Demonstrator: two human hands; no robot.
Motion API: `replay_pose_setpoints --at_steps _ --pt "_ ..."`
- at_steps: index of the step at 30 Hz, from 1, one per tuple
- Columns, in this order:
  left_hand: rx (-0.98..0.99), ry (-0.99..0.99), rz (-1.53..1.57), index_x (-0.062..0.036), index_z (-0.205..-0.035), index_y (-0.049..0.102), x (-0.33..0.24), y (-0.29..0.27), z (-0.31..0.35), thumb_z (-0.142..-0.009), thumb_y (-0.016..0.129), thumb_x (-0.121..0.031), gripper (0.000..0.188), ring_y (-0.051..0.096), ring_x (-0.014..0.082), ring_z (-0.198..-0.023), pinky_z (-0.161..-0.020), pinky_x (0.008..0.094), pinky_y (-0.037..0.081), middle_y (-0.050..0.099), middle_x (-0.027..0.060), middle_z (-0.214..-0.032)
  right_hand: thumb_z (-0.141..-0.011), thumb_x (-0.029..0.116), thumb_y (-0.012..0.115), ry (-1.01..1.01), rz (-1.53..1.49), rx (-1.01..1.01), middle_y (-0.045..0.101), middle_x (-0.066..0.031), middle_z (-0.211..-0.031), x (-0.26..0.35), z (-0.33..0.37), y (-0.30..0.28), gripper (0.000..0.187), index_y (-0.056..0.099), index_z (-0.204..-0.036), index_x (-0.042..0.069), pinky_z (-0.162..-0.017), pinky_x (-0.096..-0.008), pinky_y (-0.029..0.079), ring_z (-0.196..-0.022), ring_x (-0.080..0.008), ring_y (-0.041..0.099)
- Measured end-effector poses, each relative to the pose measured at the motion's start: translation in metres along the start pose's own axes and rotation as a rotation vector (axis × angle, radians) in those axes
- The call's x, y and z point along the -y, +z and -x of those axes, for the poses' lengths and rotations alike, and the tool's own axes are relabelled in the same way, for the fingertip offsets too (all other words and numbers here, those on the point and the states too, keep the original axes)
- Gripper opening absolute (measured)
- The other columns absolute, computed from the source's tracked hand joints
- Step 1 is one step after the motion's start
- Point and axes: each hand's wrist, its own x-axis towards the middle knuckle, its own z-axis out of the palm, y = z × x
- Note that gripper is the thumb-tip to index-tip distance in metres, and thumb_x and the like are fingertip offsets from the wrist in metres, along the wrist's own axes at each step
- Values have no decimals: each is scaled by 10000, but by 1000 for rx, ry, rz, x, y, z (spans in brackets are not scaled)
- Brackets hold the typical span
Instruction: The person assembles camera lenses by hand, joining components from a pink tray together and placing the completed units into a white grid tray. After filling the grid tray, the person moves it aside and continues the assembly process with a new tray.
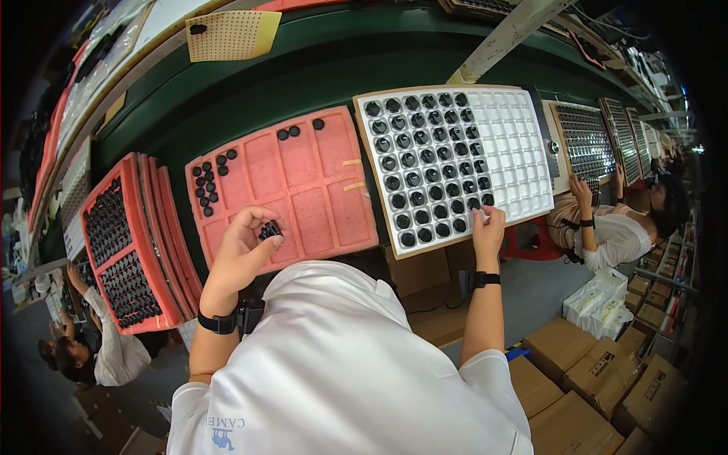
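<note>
My left hand (244, 244) is curled around several small black cylindrical parts (269, 230), above the near edge of a pink foam tray (311, 220). More loose black parts (203, 182) stand in that tray's left compartments, and a few along its far edge. To the right lies a white plastic tray (516, 152) with small square pockets. Black round parts (425, 155) fill its left columns, one per pocket. At its near edge, my right hand (489, 231) has thumb and finger closed at a black part (474, 203) in a pocket.
Filled pink foam trays (125, 250) are stacked at the left. A yellow perforated sheet (231, 36) lies on the shelf ahead, and a pale post (508, 42) rises behind the white tray. A co-worker (607, 227) sits at the right, near cardboard boxes (607, 371).
</note>
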Motion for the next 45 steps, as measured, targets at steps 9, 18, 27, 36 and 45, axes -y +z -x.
replay_pose_setpoints --at_steps 9,18,27,36,45 --pt "7 -34 14 -13 -1061 469 -1 6 2 -790 543 81 296 511 105 -912 -779 230 425 543 60 -989 -779 166 662 -15 32 45 532 -96 -900 -1 -1 4 220 584 -945 46 -648 -343 447 -698 -246 519" --pt "-13 75 84 -15 -1086 467 0 0 5 -778 555 87 336 511 124 -921 -798 258 428 539 75 -1017 -789 85 643 -87 -247 85 528 -44 -843 93 6 -14 221 566 -987 22 -611 -238 420 -677 -135 507" --pt "-46 35 107 -26 -1092 471 -9 -14 18 -764 581 77 361 502 116 -980 -791 235 445 511 38 -1045 -855 16 564 48 -1014 1116 573 -7 -900 270 73 27 177 551 -1031 20 -711 -205 446 -846 -66 540" --pt "-163 -41 -140 -28 -996 490 9 -38 33 -764 613 55 276 543 109 -950 -759 237 479 543 34 -997 -836 26 606 88 -1207 1288 562 -11 -876 329 97 67 227 548 -1054 7 -674 -199 452 -765 -68 553" --pt "-208 -74 -116 4 -1026 512 21 -84 44 -780 578 72 264 579 108 -853 -715 243 489 579 52 -905 -829 27 611 69 -1145 1236 560 9 -800 353 110 115 188 554 -1009 27 -655 -198 443 -743 -62 544"
